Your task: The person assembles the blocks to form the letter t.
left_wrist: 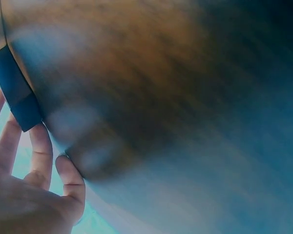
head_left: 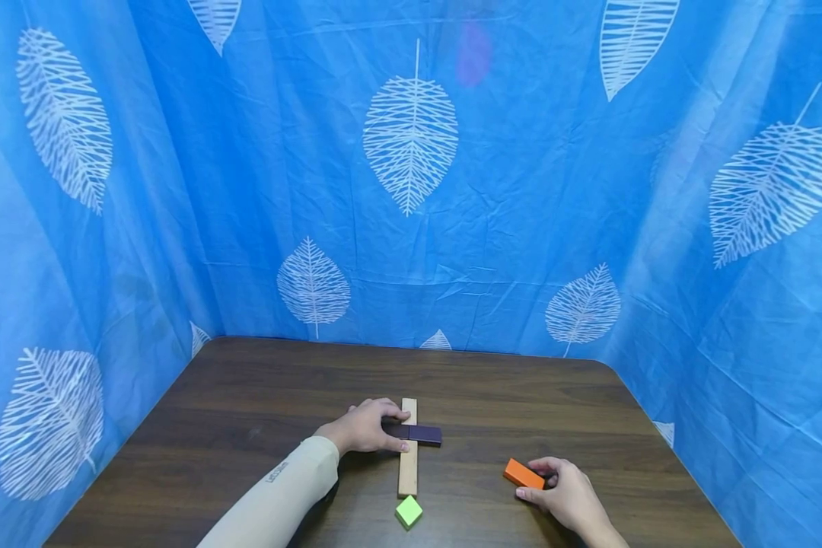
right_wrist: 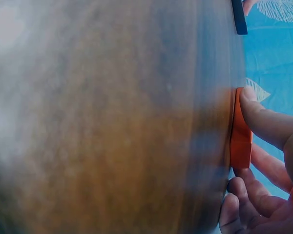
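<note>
Two dark purple blocks (head_left: pixel 426 435) lie end to end across a line of light wooden blocks (head_left: pixel 408 468), making a cross shape on the table. My left hand (head_left: pixel 364 428) reaches in from the left and holds the left dark block between thumb and fingers, its fingertips near the wood. In the left wrist view, fingertips touch the end of the dark block (left_wrist: pixel 17 87). Over on the right, my right hand (head_left: pixel 567 493) grips an orange block (head_left: pixel 523 473) at its near end. The right wrist view shows thumb and fingers about the orange block (right_wrist: pixel 241 131), which lies against the tabletop.
A lime green block (head_left: pixel 409 512) sits at the near end of the wooden line. Everything lies on a dark wood-grain table (head_left: pixel 274 380). Blue curtain (head_left: pixel 507 228) with white leaf prints hangs behind the table and along both sides.
</note>
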